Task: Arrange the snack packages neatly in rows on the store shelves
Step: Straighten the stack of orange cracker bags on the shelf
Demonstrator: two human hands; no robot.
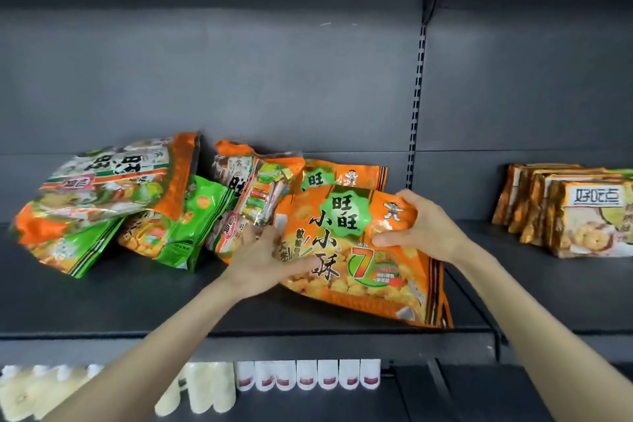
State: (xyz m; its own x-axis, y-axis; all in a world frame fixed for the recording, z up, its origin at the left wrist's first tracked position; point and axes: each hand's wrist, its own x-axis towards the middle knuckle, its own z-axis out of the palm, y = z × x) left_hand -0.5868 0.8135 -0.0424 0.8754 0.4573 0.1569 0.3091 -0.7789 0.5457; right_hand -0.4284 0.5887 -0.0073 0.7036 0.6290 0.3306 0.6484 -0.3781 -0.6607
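Our left hand [263, 260] and right hand [423, 228] clasp opposite edges of a glossy orange snack bag [376, 284] on a dark metal shelf [137, 298].

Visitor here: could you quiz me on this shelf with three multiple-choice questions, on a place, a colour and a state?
1. Where do the boxed packs stand? A far right B lower shelf C far left
2. Main colour of the held bag? A blue B orange C black
3. How does the left pile lie? A neat upright row B tumbled C hanging from hooks
Answers: 1 A, they line up at the far right; 2 B, its front is orange; 3 B, its bags lean crookedly on each other.
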